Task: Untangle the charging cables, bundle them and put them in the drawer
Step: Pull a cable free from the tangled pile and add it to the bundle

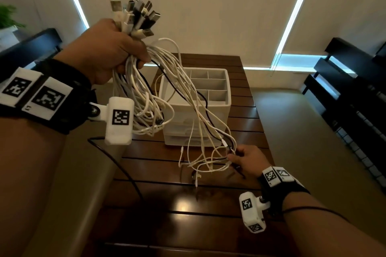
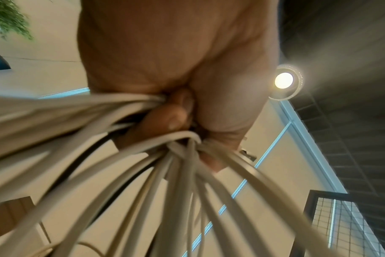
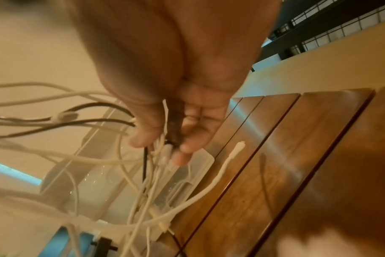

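We hold our left hand [image 1: 108, 48] raised high, fist clenched around the cables [image 1: 146, 89] just below their plugs [image 1: 137, 16], which fan out above the fist; the cords hang down in loops in front of the white drawer unit [image 1: 208, 110]; our right hand [image 1: 248, 160] reaches low over the wooden table [image 1: 188, 215], fingers [image 3: 182, 147] pinching several loose cable ends together; the drawers appear closed.

The left hand [image 2: 176, 69] grips a bunch of white cables [image 2: 178, 173].
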### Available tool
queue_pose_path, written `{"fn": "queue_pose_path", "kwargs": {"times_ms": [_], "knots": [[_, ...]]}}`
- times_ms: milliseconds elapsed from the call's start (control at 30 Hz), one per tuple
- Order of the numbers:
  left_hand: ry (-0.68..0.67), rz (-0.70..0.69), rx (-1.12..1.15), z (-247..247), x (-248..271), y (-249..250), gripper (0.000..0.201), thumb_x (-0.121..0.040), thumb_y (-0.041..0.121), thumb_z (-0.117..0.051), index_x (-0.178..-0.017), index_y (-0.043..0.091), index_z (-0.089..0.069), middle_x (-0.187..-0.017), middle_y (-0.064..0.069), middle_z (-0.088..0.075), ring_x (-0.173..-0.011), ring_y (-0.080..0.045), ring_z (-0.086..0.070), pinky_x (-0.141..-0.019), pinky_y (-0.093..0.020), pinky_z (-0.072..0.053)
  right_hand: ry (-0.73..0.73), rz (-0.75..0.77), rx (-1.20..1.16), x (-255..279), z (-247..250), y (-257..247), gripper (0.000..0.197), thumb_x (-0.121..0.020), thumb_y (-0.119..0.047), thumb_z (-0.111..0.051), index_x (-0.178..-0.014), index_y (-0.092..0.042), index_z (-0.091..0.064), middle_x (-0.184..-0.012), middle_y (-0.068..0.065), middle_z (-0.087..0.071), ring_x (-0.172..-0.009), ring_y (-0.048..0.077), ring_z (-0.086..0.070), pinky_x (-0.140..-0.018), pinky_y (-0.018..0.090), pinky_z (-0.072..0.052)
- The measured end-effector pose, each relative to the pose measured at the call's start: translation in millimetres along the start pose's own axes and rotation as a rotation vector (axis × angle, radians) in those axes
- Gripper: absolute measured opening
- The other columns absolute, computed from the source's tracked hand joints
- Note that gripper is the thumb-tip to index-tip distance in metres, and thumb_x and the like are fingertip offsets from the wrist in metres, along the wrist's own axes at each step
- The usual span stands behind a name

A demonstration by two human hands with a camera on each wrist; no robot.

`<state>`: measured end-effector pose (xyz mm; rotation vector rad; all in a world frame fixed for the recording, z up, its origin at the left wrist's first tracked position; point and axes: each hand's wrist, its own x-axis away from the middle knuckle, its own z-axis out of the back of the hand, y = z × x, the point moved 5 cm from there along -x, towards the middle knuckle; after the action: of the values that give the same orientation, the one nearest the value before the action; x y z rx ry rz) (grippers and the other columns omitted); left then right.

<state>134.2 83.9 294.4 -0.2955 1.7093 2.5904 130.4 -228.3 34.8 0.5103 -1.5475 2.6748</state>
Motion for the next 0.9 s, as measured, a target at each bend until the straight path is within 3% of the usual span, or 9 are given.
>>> {"fn": "queue_pose_path", "kwargs": {"times_ms": [100,233,300,367,433,500,600,767,900], "knots": [[0.012,0.009,0.026,3.3,-1.2,-0.2,0.026,-0.064,0.003,-0.070,-0.049,0.022,-0.062,-0.052,-0.003,-0.058,-0.050,-0.024,-0.055,-0.051,-0.027,-0.044,0.048,-0.075,-0.191,-4.1,0.7,4.5,0.015,-0.089,0.008,-0.055,-0.087,-0.001,-0.066,-0.070,0.012,-0.061,-0.049,0.013,-0.055,-0.047,0.024,-0.049],[0.010,0.008,0.057,5.7,0.0,-0.7,0.023,-0.060,0.004,-0.070,-0.048,0.023,-0.063,-0.052,-0.001,-0.057,-0.058,-0.028,-0.053,-0.063,-0.037,-0.043,0.143,-0.289,-0.309,-7.0,1.9,16.7,0.023,-0.093,-0.008,-0.053,-0.111,0.002,-0.063,-0.077,0.011,-0.064,-0.060,0.018,-0.059,-0.064,0.032,-0.054],[-0.001,0.011,0.058,4.2,1.0,-0.2,0.024,-0.062,0.003,-0.070,-0.048,0.023,-0.063,-0.053,-0.002,-0.057,-0.057,-0.028,-0.054,-0.065,-0.036,-0.043,0.136,-0.335,-0.148,-6.5,3.4,23.4,0.029,-0.092,-0.013,-0.052,-0.120,-0.006,-0.061,-0.104,0.017,-0.068,-0.077,0.017,-0.066,-0.073,0.031,-0.052],[-0.007,0.011,0.042,2.4,2.4,-0.5,0.027,-0.064,0.002,-0.069,-0.048,0.022,-0.063,-0.052,-0.004,-0.058,-0.057,-0.027,-0.052,-0.064,-0.034,-0.041,0.333,-0.299,0.017,-9.7,14.9,26.9,0.028,-0.090,-0.010,-0.054,-0.115,-0.010,-0.065,-0.112,0.015,-0.068,-0.098,0.027,-0.065,-0.085,0.034,-0.051],[-0.005,0.019,0.040,2.3,3.1,-0.7,0.028,-0.065,0.001,-0.068,-0.047,0.022,-0.063,-0.051,-0.005,-0.058,-0.058,-0.027,-0.052,-0.061,-0.032,-0.041,0.466,-0.245,-0.103,-6.4,17.1,30.8,0.015,-0.088,-0.009,-0.060,-0.101,-0.006,-0.067,-0.088,0.014,-0.069,-0.076,0.028,-0.065,-0.070,0.037,-0.055],[-0.004,0.035,0.033,3.6,3.9,-1.1,0.030,-0.066,0.001,-0.069,-0.047,0.022,-0.063,-0.052,-0.004,-0.058,-0.058,-0.027,-0.053,-0.061,-0.033,-0.042,0.454,-0.392,-0.434,-2.9,13.6,37.6,0.011,-0.092,-0.009,-0.056,-0.088,0.000,-0.061,-0.068,0.013,-0.060,-0.051,0.020,-0.052,-0.042,0.025,-0.045],[-0.012,0.045,-0.007,0.5,6.4,-1.4,0.035,-0.075,-0.004,-0.066,-0.048,0.018,-0.062,-0.051,-0.006,-0.058,-0.050,-0.025,-0.051,-0.049,-0.028,-0.041,0.378,-0.611,-0.761,3.7,7.4,41.0,0.022,-0.094,-0.002,-0.043,-0.073,0.000,-0.052,-0.069,0.014,-0.055,-0.050,0.017,-0.043,-0.038,0.019,-0.035],[0.001,0.065,-0.030,-1.2,5.7,-0.1,0.031,-0.074,-0.004,-0.066,-0.050,0.015,-0.059,-0.051,-0.007,-0.058,-0.045,-0.024,-0.050,-0.044,-0.025,-0.040,0.508,-0.076,0.234,0.5,22.5,14.4,0.026,-0.082,0.009,-0.049,-0.081,-0.017,-0.053,-0.082,-0.002,-0.053,-0.078,0.023,-0.052,-0.062,0.028,-0.040],[0.009,0.098,-0.079,-7.5,6.2,-2.7,0.025,-0.073,-0.003,-0.068,-0.056,0.012,-0.059,-0.050,-0.006,-0.060,-0.044,-0.023,-0.052,-0.047,-0.026,-0.043,0.399,0.031,0.172,-2.0,19.9,8.3,0.037,-0.074,0.006,-0.069,-0.058,-0.023,-0.052,-0.066,-0.010,-0.052,-0.067,0.018,-0.052,-0.061,0.027,-0.039]]}}
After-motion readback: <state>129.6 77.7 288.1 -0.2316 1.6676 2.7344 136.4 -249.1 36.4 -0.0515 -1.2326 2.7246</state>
